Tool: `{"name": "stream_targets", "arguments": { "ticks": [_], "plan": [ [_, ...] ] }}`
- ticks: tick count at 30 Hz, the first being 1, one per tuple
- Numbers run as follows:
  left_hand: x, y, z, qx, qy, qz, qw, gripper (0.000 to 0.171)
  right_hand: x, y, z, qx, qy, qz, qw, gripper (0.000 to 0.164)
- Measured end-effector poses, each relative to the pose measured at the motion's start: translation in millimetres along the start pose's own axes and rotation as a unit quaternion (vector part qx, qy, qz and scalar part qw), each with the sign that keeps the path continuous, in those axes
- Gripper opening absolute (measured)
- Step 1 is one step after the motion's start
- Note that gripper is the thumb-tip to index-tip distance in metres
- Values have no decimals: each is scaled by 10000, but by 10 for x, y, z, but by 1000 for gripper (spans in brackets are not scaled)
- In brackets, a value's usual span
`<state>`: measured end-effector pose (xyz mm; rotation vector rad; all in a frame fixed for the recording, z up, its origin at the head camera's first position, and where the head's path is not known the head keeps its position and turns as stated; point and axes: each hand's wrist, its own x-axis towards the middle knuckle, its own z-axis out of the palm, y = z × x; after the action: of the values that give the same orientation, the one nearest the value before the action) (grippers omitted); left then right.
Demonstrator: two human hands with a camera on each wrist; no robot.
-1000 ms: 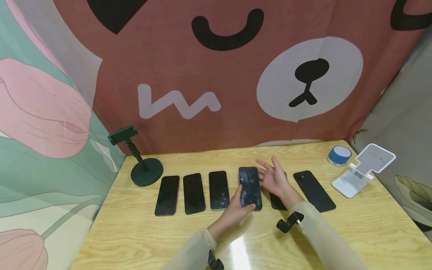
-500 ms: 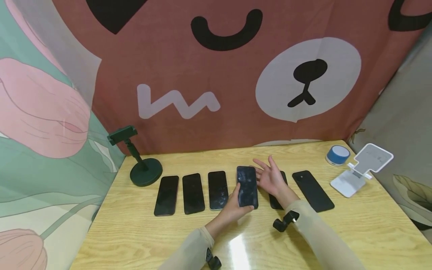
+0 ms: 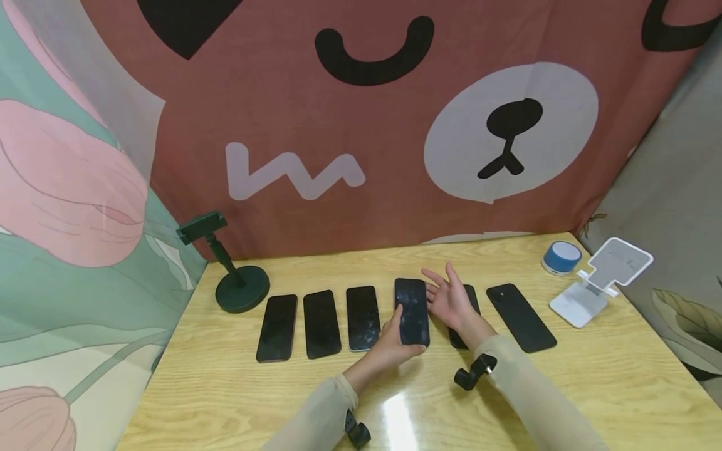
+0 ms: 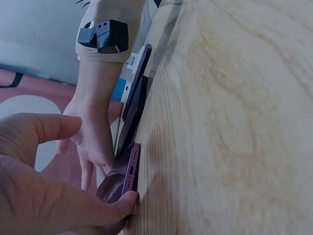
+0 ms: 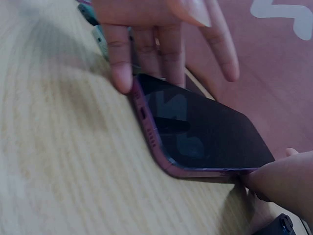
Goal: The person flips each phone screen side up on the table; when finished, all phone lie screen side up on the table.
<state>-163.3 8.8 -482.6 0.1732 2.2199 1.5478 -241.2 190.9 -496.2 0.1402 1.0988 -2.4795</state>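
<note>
A dark-screened smartphone (image 3: 412, 313) stands roughly in the middle of a row of phones. My left hand (image 3: 389, 346) holds it from the lower left, thumb along the left edge and a finger at the bottom. In the left wrist view, a fingertip touches the corner of the phone's purplish bottom edge (image 4: 131, 169), beside the charging port. Fingers spread apart, my right hand (image 3: 453, 308) is beside the phone's upper right edge. The right wrist view shows the phone's glossy black screen (image 5: 210, 139) from the side, with a shadow beneath.
Several dark phones lie on the wooden table: three left, such as one with a smudged screen (image 3: 363, 318), and two right, including one lying back-up (image 3: 521, 318). A green phone stand (image 3: 242, 288) is left; a blue speaker (image 3: 561, 258) and white stand (image 3: 580, 308) are right.
Both hands and the held phone have shifted slightly left. The reflections on its screen have darkened. Finger positions look the same, and the phones on the table have not moved.
</note>
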Motion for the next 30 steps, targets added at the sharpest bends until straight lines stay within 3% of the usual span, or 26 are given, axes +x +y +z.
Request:
{"name": "stream_targets", "arguments": {
  "ticks": [5,14,21,30],
  "plan": [
    [6,17,-31,120,-28,-11,9999,101,2,22,58,-440,148,0,9989,79],
    [10,7,-71,176,0,27,9998,105,31,9,127,-710,374,-61,9968,77],
    [4,-4,-45,306,155,120,9993,106,-12,-5,133,-974,331,-102,9946,81],
    [-27,-20,-9,218,159,67,9996,104,-85,-2,206,-1312,582,-77,9896,82]
  ]
}}
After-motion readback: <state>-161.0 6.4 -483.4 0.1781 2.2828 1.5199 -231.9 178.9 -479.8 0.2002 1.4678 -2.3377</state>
